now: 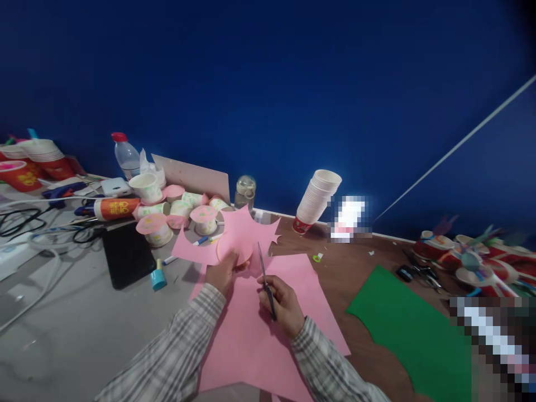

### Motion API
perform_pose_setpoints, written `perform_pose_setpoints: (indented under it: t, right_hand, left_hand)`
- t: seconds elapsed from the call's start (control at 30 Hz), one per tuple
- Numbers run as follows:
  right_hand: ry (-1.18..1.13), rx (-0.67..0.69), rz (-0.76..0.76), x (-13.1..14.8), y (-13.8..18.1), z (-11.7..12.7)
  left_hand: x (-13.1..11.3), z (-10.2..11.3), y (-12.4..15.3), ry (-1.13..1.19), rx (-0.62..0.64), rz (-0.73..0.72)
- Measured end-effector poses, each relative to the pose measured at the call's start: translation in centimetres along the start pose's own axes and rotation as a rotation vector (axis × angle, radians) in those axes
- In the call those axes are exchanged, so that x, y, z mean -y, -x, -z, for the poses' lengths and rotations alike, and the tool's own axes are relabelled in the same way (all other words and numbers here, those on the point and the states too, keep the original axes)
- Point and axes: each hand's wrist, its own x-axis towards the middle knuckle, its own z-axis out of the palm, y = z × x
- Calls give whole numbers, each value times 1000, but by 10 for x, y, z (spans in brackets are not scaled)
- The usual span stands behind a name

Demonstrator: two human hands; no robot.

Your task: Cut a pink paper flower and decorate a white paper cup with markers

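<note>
My left hand [226,272] is closed on a pink paper piece [240,231] with jagged, curved cut edges, holding it up over the table. In my right hand [283,306] is a pair of scissors [268,292], its blades pointing up and away beside the right part of that piece. Whether the blades touch the paper I cannot tell. Beneath both hands lies a large pink sheet [251,340]. My left fingertips are partly hidden by the paper.
Pink-trimmed paper cups [154,228] cluster at the left, near a black phone [127,255] and cables. A leaning cup stack [317,201] and a glass jar [245,191] stand by the blue wall. Green paper [412,329] and decorated cups [481,259] lie right.
</note>
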Motion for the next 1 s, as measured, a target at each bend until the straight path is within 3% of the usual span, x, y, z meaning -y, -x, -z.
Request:
perform_pose_setpoints:
  t: [0.4, 0.67, 1.0]
  right_hand:
    - [34, 48, -2, -10, -2, 6]
    - [147, 40, -27, -7, -4, 3]
    - [75, 38, -47, 0, -4, 2]
  left_hand:
    - [-8, -2, 7, 87, 17, 42]
    - [-8, -2, 8, 77, 4, -1]
    - [-13, -3, 12, 107, 60, -94]
